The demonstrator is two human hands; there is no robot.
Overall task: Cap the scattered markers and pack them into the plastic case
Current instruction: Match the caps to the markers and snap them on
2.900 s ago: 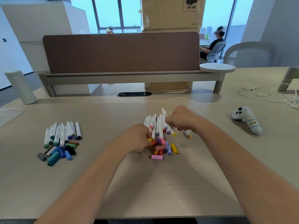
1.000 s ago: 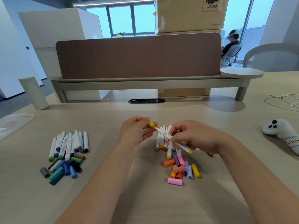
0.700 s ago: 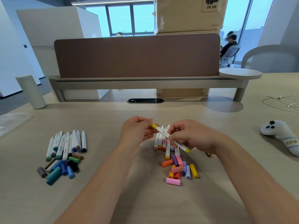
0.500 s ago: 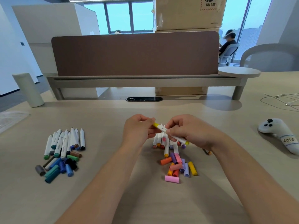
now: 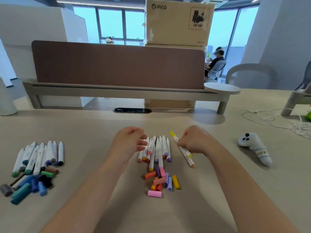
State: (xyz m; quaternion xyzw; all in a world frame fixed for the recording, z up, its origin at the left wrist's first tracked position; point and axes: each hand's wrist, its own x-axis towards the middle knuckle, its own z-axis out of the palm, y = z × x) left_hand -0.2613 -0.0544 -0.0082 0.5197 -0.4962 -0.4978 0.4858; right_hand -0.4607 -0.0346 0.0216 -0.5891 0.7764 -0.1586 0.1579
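My right hand (image 5: 193,140) grips a white marker with yellow caps (image 5: 175,139) just right of the centre pile. Beside it on the desk lies a marker with an orange end (image 5: 189,160). My left hand (image 5: 129,142) hovers with loose fingers over the left side of a row of uncapped white markers (image 5: 158,150), holding nothing. Loose warm-coloured caps (image 5: 161,180) lie in a heap in front of that row. A second group of white markers (image 5: 40,155) with blue and green caps (image 5: 30,184) sits at the left. No plastic case is in view.
A white hand controller (image 5: 255,150) lies on the desk at the right, with white cables (image 5: 286,121) behind it. A brown divider panel (image 5: 117,64) on a raised shelf closes the far side. A pale cylinder (image 5: 6,101) stands at far left.
My left hand has let go of the yellow marker's end and opened. My right hand has carried the marker to the right of the pile.
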